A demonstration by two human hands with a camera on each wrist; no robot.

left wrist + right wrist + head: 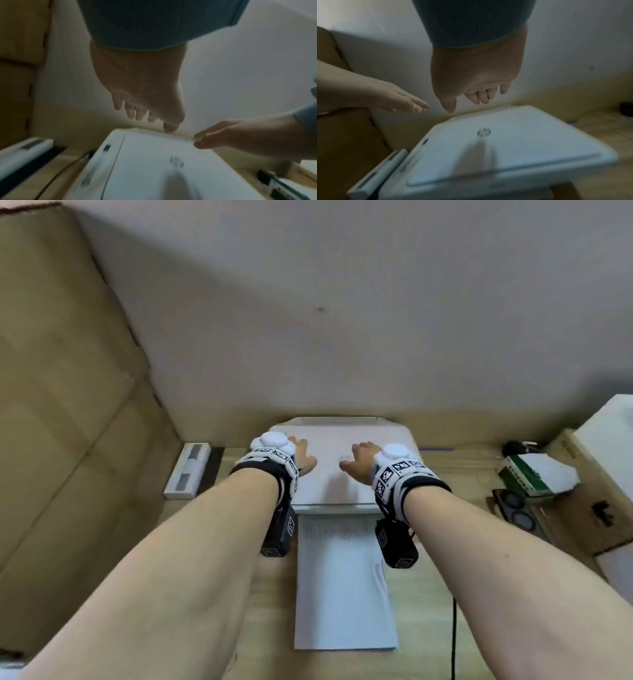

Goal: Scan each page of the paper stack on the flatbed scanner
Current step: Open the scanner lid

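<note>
The white flatbed scanner (342, 446) sits on the wooden desk against the wall with its lid (154, 155) down; the same lid (513, 135) bears a round logo. A sheet of white paper (342, 587) lies on the desk in front of it, one end at the scanner's front edge. My left hand (303, 458) and right hand (358, 462) hover just above the lid, side by side. In the wrist views the left hand (145, 108) and the right hand (471, 92) have relaxed, spread fingers holding nothing, clear of the lid.
A large cardboard box (61, 388) stands at the left. A slim white device (188, 469) lies left of the scanner. At the right are a green-and-white carton (534, 474), cardboard boxes (589, 505) and a black cable (454, 638).
</note>
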